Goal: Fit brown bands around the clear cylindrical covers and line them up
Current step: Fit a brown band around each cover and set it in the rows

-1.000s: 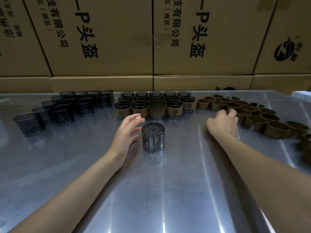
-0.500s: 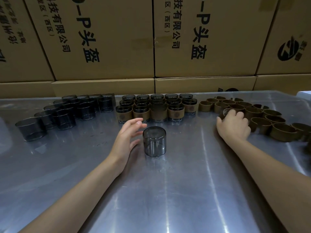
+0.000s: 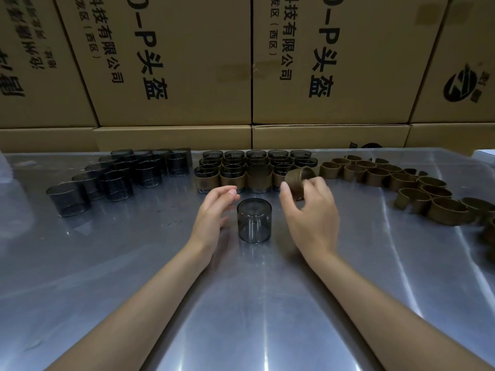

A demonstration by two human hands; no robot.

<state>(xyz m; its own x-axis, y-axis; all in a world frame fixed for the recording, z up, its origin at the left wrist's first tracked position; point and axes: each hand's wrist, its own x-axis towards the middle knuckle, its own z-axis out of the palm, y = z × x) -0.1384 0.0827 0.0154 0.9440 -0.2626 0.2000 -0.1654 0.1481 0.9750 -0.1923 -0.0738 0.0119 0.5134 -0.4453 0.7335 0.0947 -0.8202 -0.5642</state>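
Right hand (image 3: 312,210) pinches a brown band (image 3: 297,183) just right of the bare cover (image 3: 254,220), left hand (image 3: 214,210) relaxed beside it; banded covers (image 3: 241,171) stand behind, many plain covers (image 3: 117,175) remain.

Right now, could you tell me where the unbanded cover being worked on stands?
The clear cover stands centre, between the left hand and right hand.

Cover (image 3: 254,220) between hands, bands (image 3: 417,183) right
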